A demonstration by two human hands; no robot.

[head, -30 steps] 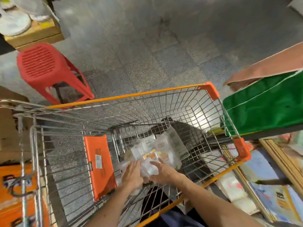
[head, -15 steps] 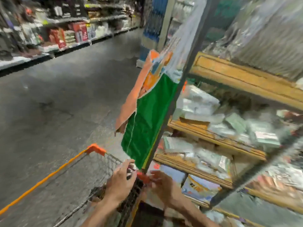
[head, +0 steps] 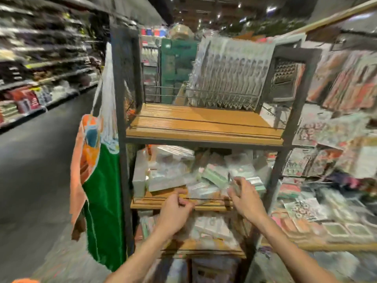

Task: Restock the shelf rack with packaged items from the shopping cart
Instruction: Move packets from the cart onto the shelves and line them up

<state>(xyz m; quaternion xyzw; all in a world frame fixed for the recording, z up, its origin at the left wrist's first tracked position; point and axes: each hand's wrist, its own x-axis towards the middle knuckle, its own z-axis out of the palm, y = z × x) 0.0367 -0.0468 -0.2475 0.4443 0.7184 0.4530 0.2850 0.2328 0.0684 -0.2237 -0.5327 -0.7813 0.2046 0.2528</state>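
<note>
A second ago both hands were down in the shopping cart [head: 24,280]; now they're at the shelf rack [head: 200,125]. The right hand [head: 245,200] looks to be pinching a clear packet [head: 234,185] over the rack's middle shelf. The left hand [head: 174,210] is curled, can't tell on what. Stocking's probably starting.

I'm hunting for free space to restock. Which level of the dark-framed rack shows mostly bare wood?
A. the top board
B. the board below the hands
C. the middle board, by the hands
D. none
A: the top board is bare wood across its front, with packs only along its back rail, while the middle board and the lower board are piled with packets.
</note>
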